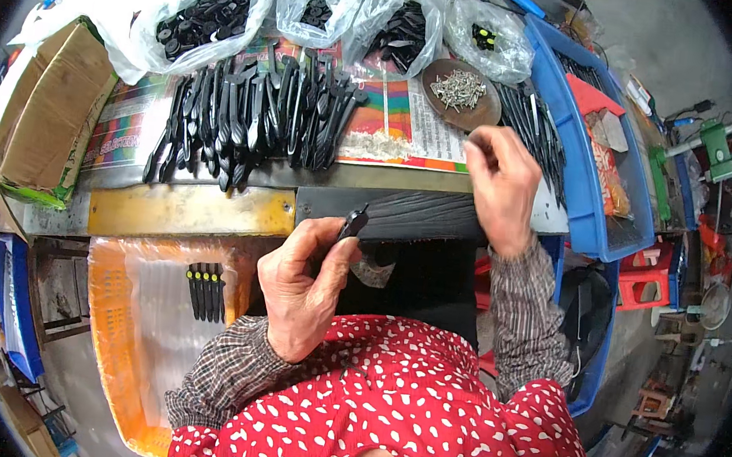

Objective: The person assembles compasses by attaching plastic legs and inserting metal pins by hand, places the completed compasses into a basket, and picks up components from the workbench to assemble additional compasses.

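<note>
Between thumb and fingers, my left hand [304, 284] pinches a small black plastic part [352, 225] in front of the bench edge. My right hand [506, 184] is just below a round brown dish [436, 110] of small silver screws [458, 89]. Its fingers are curled in toward the thumb; whatever they hold is too small or hidden to make out. Left of the dish, a row of long black plastic handles [254, 114] lies piled on the bench. More thin black strips [531, 130] lie beyond my right hand.
Clear bags of black parts [205, 23] line the back. A cardboard box [55, 105] stands at the left and a long blue crate [591, 196] at the right. Below the bench, an orange basket [116, 346] holds several black pieces with yellow dots [205, 291]. A red stool [645, 277] is farther right.
</note>
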`<act>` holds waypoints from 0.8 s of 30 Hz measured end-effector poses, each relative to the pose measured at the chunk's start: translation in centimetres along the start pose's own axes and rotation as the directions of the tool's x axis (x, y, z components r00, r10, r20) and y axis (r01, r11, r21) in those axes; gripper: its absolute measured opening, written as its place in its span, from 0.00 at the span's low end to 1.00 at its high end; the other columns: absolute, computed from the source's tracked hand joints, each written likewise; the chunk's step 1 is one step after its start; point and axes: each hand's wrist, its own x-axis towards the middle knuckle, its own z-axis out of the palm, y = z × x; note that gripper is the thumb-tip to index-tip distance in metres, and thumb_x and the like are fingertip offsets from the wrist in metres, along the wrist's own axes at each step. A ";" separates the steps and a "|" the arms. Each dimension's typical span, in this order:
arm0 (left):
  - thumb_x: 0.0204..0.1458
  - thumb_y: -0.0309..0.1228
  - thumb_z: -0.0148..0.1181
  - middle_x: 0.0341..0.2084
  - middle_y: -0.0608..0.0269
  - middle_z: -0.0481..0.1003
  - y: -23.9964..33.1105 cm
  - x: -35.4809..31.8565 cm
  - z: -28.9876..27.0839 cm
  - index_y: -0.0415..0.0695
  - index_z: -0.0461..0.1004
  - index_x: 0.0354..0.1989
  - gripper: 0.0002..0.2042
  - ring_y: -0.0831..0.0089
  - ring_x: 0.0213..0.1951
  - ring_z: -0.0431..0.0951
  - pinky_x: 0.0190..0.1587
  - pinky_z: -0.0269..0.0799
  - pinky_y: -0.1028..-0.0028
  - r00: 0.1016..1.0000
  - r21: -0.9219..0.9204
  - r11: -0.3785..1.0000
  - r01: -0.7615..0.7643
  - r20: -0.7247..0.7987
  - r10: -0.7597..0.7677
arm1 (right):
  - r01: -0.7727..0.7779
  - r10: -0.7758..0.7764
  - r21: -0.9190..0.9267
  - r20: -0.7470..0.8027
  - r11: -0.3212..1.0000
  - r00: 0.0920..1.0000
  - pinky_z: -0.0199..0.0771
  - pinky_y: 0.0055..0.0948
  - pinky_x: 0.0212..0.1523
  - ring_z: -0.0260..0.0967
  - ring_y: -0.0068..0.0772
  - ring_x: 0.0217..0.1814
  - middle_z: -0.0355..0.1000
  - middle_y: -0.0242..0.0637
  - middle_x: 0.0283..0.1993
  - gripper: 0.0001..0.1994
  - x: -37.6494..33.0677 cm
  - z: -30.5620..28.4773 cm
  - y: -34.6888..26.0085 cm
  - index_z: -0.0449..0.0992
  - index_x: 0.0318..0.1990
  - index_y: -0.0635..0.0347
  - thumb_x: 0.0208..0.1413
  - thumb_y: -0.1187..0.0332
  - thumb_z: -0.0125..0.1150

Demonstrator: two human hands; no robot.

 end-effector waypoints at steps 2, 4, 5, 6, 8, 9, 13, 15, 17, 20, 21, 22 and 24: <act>0.55 0.23 0.54 0.24 0.65 0.74 -0.1 -0.1 -0.4 0.35 0.71 0.40 0.07 0.86 0.20 0.66 0.22 0.61 0.86 0.999 0.000 0.999 0.034 0.005 -0.034 | 0.015 -0.011 -0.127 0.030 0.992 0.999 0.68 0.35 0.29 0.70 0.44 0.30 0.71 0.41 0.30 0.05 1.3 0.3 2.3 0.72 0.32 0.63 0.47 0.74 0.59; 0.55 0.23 0.55 0.24 0.65 0.74 -0.2 -0.2 -0.8 0.35 0.71 0.41 0.07 0.86 0.20 0.66 0.22 0.61 0.86 0.999 0.000 0.999 0.053 -0.011 -0.053 | 0.047 -0.036 -0.256 0.047 0.966 0.998 0.68 0.35 0.30 0.70 0.43 0.30 0.70 0.40 0.30 0.05 2.0 0.7 3.2 0.73 0.32 0.62 0.48 0.73 0.59; 0.55 0.23 0.55 0.24 0.65 0.74 -0.3 -0.2 -1.1 0.35 0.71 0.41 0.07 0.86 0.20 0.66 0.22 0.61 0.86 0.997 -0.001 0.997 0.078 -0.024 -0.078 | 0.079 -0.063 -0.317 0.059 0.945 0.996 0.68 0.33 0.30 0.70 0.42 0.29 0.70 0.40 0.30 0.05 2.5 0.9 3.4 0.74 0.32 0.62 0.48 0.73 0.59; 0.55 0.23 0.55 0.24 0.65 0.74 -0.5 -0.2 -1.3 0.36 0.71 0.41 0.07 0.86 0.20 0.66 0.22 0.61 0.86 0.997 -0.013 0.998 0.069 -0.022 -0.070 | 0.090 -0.077 -0.310 0.055 0.946 0.995 0.68 0.33 0.30 0.70 0.42 0.29 0.70 0.40 0.30 0.05 2.8 0.9 3.5 0.74 0.32 0.62 0.48 0.73 0.59; 0.54 0.22 0.56 0.22 0.67 0.74 -0.6 -0.1 -1.4 0.36 0.72 0.40 0.07 0.87 0.20 0.66 0.22 0.62 0.85 0.993 -0.053 0.993 0.104 -0.042 -0.107 | 0.078 -0.007 -0.416 0.170 0.906 0.985 0.68 0.37 0.32 0.70 0.45 0.32 0.70 0.40 0.31 0.05 2.9 0.7 3.5 0.75 0.33 0.61 0.48 0.71 0.59; 0.53 0.22 0.57 0.20 0.69 0.74 -0.6 0.0 -1.5 0.36 0.74 0.39 0.06 0.88 0.20 0.67 0.22 0.63 0.85 0.991 -0.083 0.990 0.115 -0.065 -0.121 | 0.079 0.007 -0.423 0.198 0.903 0.980 0.68 0.38 0.33 0.70 0.46 0.33 0.70 0.40 0.31 0.06 3.2 0.5 3.4 0.76 0.33 0.60 0.48 0.70 0.59; 0.53 0.22 0.57 0.20 0.70 0.74 -0.1 -0.2 -2.9 0.36 0.74 0.39 0.07 0.89 0.19 0.66 0.21 0.63 0.86 0.990 -0.116 0.987 0.114 -0.072 -0.122 | 0.145 -0.087 -0.354 0.175 0.924 0.981 0.69 0.38 0.32 0.70 0.46 0.33 0.70 0.41 0.31 0.06 5.0 0.4 0.6 0.76 0.34 0.59 0.47 0.70 0.60; 0.53 0.22 0.57 0.20 0.70 0.74 -0.3 -0.1 -3.5 0.36 0.74 0.39 0.07 0.89 0.19 0.66 0.21 0.62 0.87 0.987 -0.108 0.987 0.116 -0.095 -0.126 | 0.216 -0.166 -0.224 0.219 0.950 0.961 0.69 0.38 0.32 0.70 0.46 0.32 0.70 0.41 0.30 0.05 7.2 1.5 -1.9 0.76 0.33 0.59 0.48 0.70 0.59; 0.53 0.22 0.57 0.20 0.70 0.74 -0.5 -0.1 -4.1 0.36 0.74 0.39 0.07 0.90 0.19 0.66 0.21 0.62 0.87 0.987 -0.165 0.978 0.126 -0.077 -0.140 | 0.290 -0.255 -0.096 0.275 0.952 0.927 0.69 0.38 0.32 0.70 0.45 0.32 0.70 0.41 0.30 0.05 9.5 3.5 -4.0 0.76 0.32 0.59 0.48 0.71 0.58; 0.54 0.23 0.56 0.22 0.67 0.74 0.0 -0.1 -5.0 0.35 0.73 0.39 0.06 0.88 0.19 0.66 0.21 0.62 0.86 0.984 -0.186 0.968 0.166 -0.036 -0.175 | 0.397 -0.381 0.025 0.338 0.918 0.861 0.69 0.38 0.35 0.70 0.45 0.33 0.70 0.42 0.30 0.06 13.2 7.5 -5.8 0.76 0.32 0.60 0.49 0.69 0.57; 0.55 0.24 0.55 0.24 0.64 0.75 0.1 -0.1 -5.4 0.35 0.72 0.40 0.07 0.86 0.20 0.67 0.22 0.62 0.86 0.981 -0.181 0.964 0.193 0.010 -0.194 | 0.436 -0.422 0.036 0.335 0.899 0.843 0.68 0.39 0.36 0.69 0.45 0.33 0.70 0.42 0.30 0.06 14.3 9.1 -6.3 0.76 0.32 0.60 0.48 0.69 0.57; 0.55 0.23 0.55 0.24 0.63 0.75 -0.3 -0.2 -5.7 0.35 0.72 0.39 0.06 0.86 0.20 0.67 0.21 0.62 0.86 0.982 -0.212 0.959 0.187 0.007 -0.190 | 0.455 -0.446 0.057 0.342 0.889 0.827 0.68 0.39 0.37 0.69 0.46 0.34 0.69 0.42 0.30 0.07 15.3 10.9 -6.7 0.77 0.32 0.60 0.48 0.69 0.57; 0.54 0.22 0.55 0.24 0.63 0.75 -0.4 -0.3 -6.3 0.34 0.72 0.39 0.06 0.86 0.20 0.67 0.21 0.62 0.86 0.980 -0.231 0.954 0.192 -0.003 -0.198 | 0.502 -0.504 0.105 0.357 0.858 0.787 0.68 0.41 0.37 0.69 0.45 0.35 0.69 0.42 0.30 0.07 17.1 13.6 -7.9 0.77 0.32 0.59 0.47 0.68 0.57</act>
